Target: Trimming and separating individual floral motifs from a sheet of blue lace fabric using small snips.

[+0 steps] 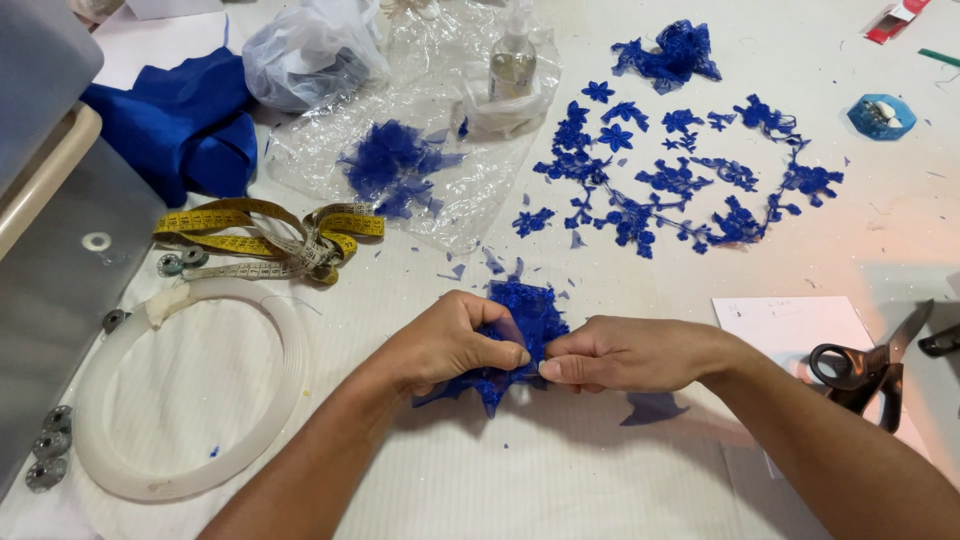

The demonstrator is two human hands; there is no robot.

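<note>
Both hands meet over the middle of the white tabletop (560, 480), a little toward its near edge. The left hand (450, 345) is curled, thumb and fingertips pressed together on a crumpled piece of blue lace (525, 315). The right hand (620, 355) pinches the same piece from the other side, its thumb and forefinger nearly touching the left's. The lace bunches up between them, with a tail of it hanging down under the left hand and resting on the tabletop.

Just beside the right wrist lies one small blue scrap (652, 408). Further toward the far edge, cut blue lace flowers (665, 185) are laid out in a loose ring, and a bunched clump of lace (670, 52) sits just beyond it. Near the far right corner there is a small blue dish (880, 117).

Toward the right edge, black-handled scissors (868, 368) lie half on a white sheet of paper (780, 322).

On the left side, a white hoop (190, 385) lies flat, and a yellow tape measure (265, 240) is coiled loosely just beyond it. Small metal washers (45, 455) sit along the left edge. Folded blue fabric (180, 125) lies near the far left corner, next to a clear plastic bag (310, 50). A crinkled clear plastic sheet (470, 190) carries a heap of blue trimmings (392, 170) and a clear pump bottle (513, 60).
</note>
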